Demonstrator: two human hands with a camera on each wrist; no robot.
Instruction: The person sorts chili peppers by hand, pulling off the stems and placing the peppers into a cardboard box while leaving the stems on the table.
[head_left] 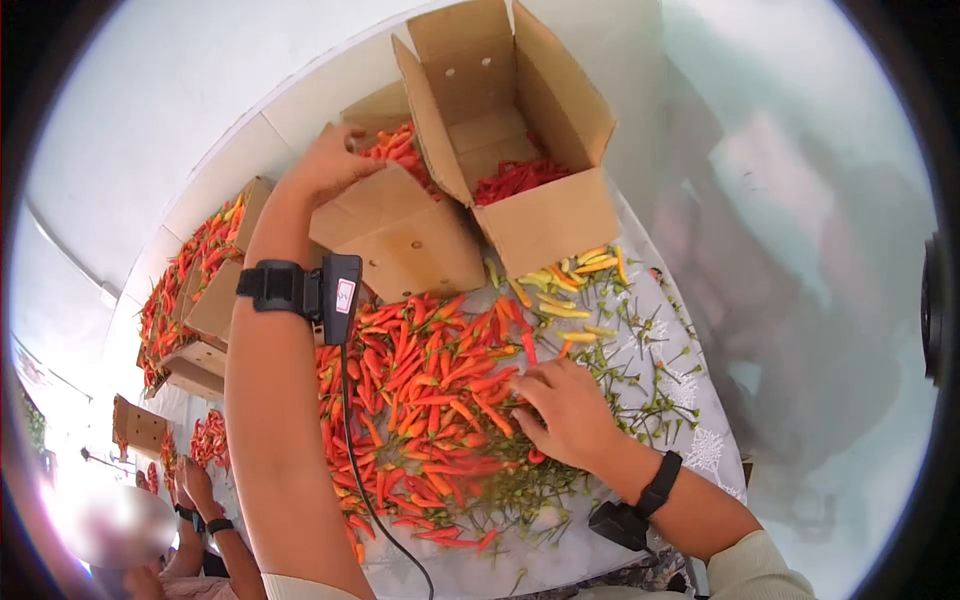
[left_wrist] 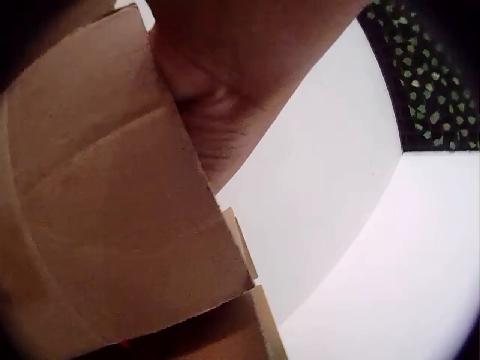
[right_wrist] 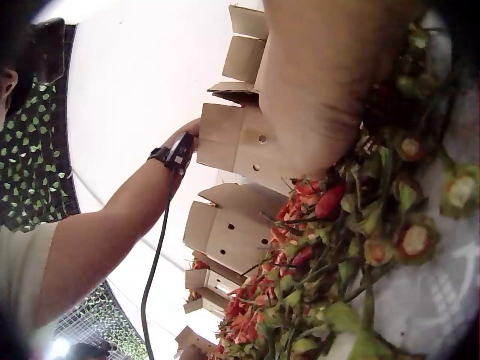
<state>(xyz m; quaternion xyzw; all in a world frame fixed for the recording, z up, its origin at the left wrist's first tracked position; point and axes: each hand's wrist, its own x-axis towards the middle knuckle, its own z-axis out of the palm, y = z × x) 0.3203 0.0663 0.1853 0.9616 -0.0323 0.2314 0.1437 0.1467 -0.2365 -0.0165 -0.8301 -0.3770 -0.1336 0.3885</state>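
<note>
My left hand (head_left: 335, 165) is over a cardboard box (head_left: 415, 245) of red chilies (head_left: 400, 150), its fingers spread apart above the box's near flap. In the left wrist view that flap (left_wrist: 97, 172) hides the fingers. My right hand (head_left: 570, 415) is at the right side of a large heap of red and orange chilies (head_left: 430, 380), thumb and forefinger parted at the heap's edge. A red chili (head_left: 529, 346) lies just beyond its knuckles. Green stems (right_wrist: 367, 225) lie below this hand in the right wrist view, where its fingers are hidden.
A taller open box (head_left: 540, 225) with dark red chilies stands at the back. Yellow chilies (head_left: 565, 310) and loose green stems (head_left: 650, 390) lie right of the heap. More filled boxes (head_left: 210, 300) stand left, near another person's hands (head_left: 195, 485). A cable (head_left: 355, 460) hangs from my left wrist.
</note>
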